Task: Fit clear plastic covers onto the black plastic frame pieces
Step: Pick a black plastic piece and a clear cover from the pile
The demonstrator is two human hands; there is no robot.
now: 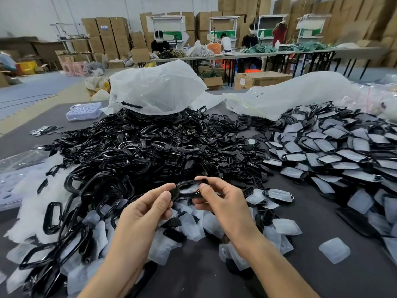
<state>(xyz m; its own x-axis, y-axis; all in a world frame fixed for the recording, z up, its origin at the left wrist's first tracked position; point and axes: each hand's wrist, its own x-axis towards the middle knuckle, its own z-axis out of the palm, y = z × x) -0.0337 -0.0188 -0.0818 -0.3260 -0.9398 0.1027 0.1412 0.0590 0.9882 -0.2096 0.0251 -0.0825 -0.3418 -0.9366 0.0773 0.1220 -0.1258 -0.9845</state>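
1. Bags: a white plastic bag (pixel 154 91) lies open over the far edge of a heap of frames (pixel 129 147) on the bench (pixel 300 276).
2. The left hand (pixel 146 209) and right hand (pixel 221 203) each pinch one end of a black frame (pixel 189 189), fingers curled round it, above the bench.
3. Clear covers (pixel 193 227) lie under the hands, and covered frames (pixel 335 151) are piled to the right.

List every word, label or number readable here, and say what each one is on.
No text here is readable.
Blue label on a stacked carton: too blurred to read.
White label on the carton on the floor: too small to read.
Black frame piece held in the fingers: no marking visible.
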